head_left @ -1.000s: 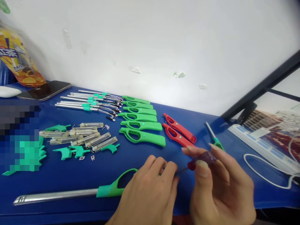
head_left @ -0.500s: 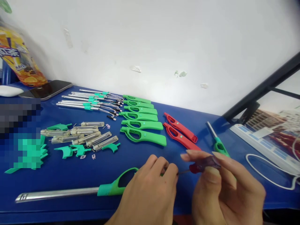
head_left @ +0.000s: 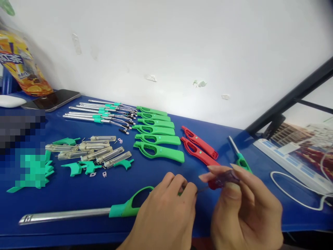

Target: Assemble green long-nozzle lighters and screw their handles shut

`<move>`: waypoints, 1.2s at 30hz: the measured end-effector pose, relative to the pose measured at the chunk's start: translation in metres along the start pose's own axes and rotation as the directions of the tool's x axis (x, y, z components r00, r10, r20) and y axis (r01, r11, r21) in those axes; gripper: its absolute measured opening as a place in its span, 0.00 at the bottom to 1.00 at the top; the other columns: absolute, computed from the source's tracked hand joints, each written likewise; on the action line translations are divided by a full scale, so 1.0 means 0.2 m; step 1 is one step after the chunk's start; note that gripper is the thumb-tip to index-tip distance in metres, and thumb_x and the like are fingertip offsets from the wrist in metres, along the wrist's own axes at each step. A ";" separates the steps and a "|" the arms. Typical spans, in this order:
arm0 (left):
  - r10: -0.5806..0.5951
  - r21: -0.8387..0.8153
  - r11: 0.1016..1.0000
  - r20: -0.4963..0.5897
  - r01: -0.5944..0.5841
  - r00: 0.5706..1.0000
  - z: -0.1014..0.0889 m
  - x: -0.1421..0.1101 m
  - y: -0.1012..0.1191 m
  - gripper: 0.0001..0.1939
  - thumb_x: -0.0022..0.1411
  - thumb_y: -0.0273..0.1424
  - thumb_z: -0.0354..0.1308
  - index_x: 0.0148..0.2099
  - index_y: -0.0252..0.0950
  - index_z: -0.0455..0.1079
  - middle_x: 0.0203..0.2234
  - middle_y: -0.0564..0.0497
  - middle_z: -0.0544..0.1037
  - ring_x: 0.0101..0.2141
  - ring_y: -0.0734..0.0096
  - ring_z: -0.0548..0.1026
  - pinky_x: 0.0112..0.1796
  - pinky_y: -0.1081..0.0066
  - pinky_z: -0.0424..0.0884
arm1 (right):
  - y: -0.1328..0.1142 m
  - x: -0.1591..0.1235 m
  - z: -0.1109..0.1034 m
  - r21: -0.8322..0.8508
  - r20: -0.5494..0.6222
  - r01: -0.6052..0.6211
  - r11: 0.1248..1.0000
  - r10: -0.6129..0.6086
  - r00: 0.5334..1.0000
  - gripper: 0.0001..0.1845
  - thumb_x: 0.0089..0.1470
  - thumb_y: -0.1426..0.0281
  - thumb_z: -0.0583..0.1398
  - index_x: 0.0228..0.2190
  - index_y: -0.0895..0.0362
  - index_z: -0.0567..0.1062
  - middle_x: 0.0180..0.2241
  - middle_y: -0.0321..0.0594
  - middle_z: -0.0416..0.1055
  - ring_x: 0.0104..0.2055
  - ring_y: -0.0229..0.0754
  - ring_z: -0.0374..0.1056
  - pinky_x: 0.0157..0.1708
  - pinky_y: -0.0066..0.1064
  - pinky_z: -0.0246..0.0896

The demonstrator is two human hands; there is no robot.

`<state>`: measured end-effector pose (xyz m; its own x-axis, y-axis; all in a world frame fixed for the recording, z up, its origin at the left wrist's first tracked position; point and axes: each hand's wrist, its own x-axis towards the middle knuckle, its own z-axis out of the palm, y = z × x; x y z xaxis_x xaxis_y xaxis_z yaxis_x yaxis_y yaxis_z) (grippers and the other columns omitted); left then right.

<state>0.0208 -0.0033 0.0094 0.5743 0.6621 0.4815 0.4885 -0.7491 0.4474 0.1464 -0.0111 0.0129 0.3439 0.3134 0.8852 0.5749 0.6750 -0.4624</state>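
Note:
My left hand [head_left: 166,211] lies curled over the green handle of a long lighter [head_left: 122,209] whose silver tube runs left along the blue table [head_left: 78,187]. My right hand [head_left: 244,211] pinches a small screwdriver with a dark red handle [head_left: 223,178], its thin tip pointing left at the handle under my left fingers. The handle's rear part is hidden by my left hand.
Several green handle shells [head_left: 157,133] and two red ones [head_left: 199,146] lie in rows. Silver tubes with wires [head_left: 99,113], clear fuel cells [head_left: 99,151] and teal triggers [head_left: 83,167] lie left. Another lighter [head_left: 240,156], a phone [head_left: 50,100], a snack bag [head_left: 22,66] and a white power strip [head_left: 291,163] sit around.
The right hand has shifted slightly with the screwdriver, staying at the lighter handle. The left hand has stayed put.

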 end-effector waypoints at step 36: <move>-0.027 0.012 1.000 0.030 0.026 0.999 0.01 -0.01 0.00 0.13 0.71 0.19 0.48 0.42 0.37 0.72 0.37 0.47 0.77 0.38 0.58 0.75 0.41 0.56 0.79 | 0.03 0.05 -0.01 -0.012 -0.010 0.098 0.995 -0.098 0.995 0.21 0.53 0.87 0.67 0.45 0.55 0.77 0.33 0.33 0.74 0.34 0.39 0.72 0.25 0.30 0.68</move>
<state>0.0207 -0.0044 0.0061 0.5808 0.6809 0.4462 0.5115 -0.7316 0.4507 0.1543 -0.0060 0.0192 0.2934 0.2389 0.9256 0.6150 0.6941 -0.3741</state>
